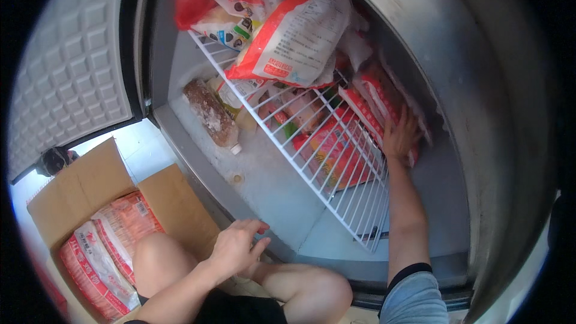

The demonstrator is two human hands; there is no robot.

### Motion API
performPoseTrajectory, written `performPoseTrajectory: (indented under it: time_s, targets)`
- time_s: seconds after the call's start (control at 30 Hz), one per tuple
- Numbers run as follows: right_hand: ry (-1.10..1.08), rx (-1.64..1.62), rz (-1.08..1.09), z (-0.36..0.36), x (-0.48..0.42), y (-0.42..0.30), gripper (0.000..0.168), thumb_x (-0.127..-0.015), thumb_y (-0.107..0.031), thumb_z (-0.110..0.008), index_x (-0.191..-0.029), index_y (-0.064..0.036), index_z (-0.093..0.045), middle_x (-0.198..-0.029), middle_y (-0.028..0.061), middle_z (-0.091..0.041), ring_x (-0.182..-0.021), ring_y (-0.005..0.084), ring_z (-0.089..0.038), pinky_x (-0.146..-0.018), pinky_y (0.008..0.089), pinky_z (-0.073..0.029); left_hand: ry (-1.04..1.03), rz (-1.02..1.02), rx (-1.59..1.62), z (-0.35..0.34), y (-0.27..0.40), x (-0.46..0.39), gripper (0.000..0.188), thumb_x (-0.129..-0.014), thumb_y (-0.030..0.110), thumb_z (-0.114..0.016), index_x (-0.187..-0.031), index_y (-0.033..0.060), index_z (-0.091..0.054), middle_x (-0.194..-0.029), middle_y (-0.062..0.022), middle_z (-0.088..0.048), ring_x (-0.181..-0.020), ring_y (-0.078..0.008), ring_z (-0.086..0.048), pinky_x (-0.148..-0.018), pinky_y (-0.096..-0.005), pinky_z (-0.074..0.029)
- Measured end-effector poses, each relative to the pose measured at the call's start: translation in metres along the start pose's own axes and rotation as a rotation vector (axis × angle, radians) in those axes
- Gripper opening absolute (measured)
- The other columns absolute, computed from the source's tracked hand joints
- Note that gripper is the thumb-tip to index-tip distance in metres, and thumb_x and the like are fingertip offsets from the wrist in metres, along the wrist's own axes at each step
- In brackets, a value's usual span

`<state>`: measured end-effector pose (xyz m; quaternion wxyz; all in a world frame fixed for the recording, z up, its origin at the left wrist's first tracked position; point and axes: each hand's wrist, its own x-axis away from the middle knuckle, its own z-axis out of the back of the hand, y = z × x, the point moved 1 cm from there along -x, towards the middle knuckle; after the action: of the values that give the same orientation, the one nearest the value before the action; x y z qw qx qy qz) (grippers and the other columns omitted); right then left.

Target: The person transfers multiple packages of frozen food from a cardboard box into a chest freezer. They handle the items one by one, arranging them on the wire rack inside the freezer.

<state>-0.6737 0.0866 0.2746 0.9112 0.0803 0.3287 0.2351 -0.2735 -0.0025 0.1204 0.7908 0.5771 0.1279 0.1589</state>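
My right hand [402, 137] reaches into an upright freezer and rests on red-and-white plastic food packs [382, 94] standing at the right side of the white wire shelf [288, 150]; its fingertips are spread over one pack, and I cannot tell whether they grip it. Over my knees hangs my left hand [243, 243], fingers loosely bent, with nothing in it. Large white-and-red bags [297, 31] lie on the shelf's far part. Beneath the wires show a red printed food bag [337, 148] and other packs. A frosted brown bottle [211, 114] with a white cap lies on the icy freezer floor.
An open cardboard box [175, 202] with red-and-white packs [108, 256] inside stands at the lower left, beside my knee. The freezer door [72, 67] is swung out at the left. A metal frame [459, 99] bounds the freezer at the right.
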Motion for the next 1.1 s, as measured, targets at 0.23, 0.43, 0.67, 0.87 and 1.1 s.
performPoseTrajectory:
  time_s: [0.23,0.43,0.67,0.87,1.1]
  targets:
    - [0.125,-0.016,0.182,-0.045,-0.036,0.039,0.057,-0.092,-0.047,-0.038,-0.139,-0.015,-0.034,-0.14,0.0172,-0.035,-0.131,0.0367,-0.029,-0.107,0.0527,-0.02,0.031,-0.029,-0.079,0.0,-0.011,0.007,0.023,-0.08,0.02,-0.063,-0.096,0.0043,-0.06,-0.086,-0.0145,-0.063,-0.086,-0.0324,-0.06,-0.073,-0.0404,-0.05]
    - [0.051,-0.131,0.045,-0.072,-0.046,0.034,0.051,-0.094,-0.041,-0.036,-0.137,-0.014,-0.037,-0.138,0.0194,-0.038,-0.128,0.0378,-0.032,-0.108,0.0508,-0.02,0.057,-0.057,-0.128,0.002,-0.016,0.014,0.023,-0.079,0.02,-0.065,-0.096,0.0043,-0.061,-0.085,-0.0142,-0.062,-0.082,-0.0326,-0.061,-0.071,-0.0401,-0.05]
    - [0.207,-0.451,0.534,-0.033,-0.003,0.005,0.054,-0.087,-0.033,-0.051,-0.136,-0.014,-0.038,-0.139,0.018,-0.036,-0.129,0.0363,-0.032,-0.107,0.0563,-0.018,0.06,-0.078,-0.102,0.006,-0.008,0.018,0.023,-0.079,0.019,-0.064,-0.097,0.0046,-0.061,-0.086,-0.0141,-0.063,-0.081,-0.0319,-0.061,-0.07,-0.0397,-0.05]
    - [0.064,0.014,0.695,-0.001,0.009,-0.007,0.065,-0.083,-0.029,-0.06,-0.14,-0.02,-0.032,-0.146,0.0132,-0.025,-0.135,0.033,-0.024,-0.107,0.0614,-0.013,0.034,-0.103,-0.089,0.002,-0.01,0.014,0.023,-0.079,0.018,-0.064,-0.096,0.0038,-0.061,-0.085,-0.0135,-0.063,-0.081,-0.0314,-0.061,-0.07,-0.039,-0.05]
    - [0.188,0.319,0.233,-0.033,0.021,-0.007,0.063,-0.087,-0.031,-0.055,-0.143,-0.025,-0.026,-0.15,0.0154,-0.014,-0.136,0.0401,-0.016,-0.099,0.0715,-0.015,0.033,-0.098,-0.072,0.004,-0.008,0.005,0.023,-0.079,0.019,-0.064,-0.096,0.0041,-0.061,-0.084,-0.0134,-0.063,-0.081,-0.0313,-0.061,-0.069,-0.0389,-0.05]
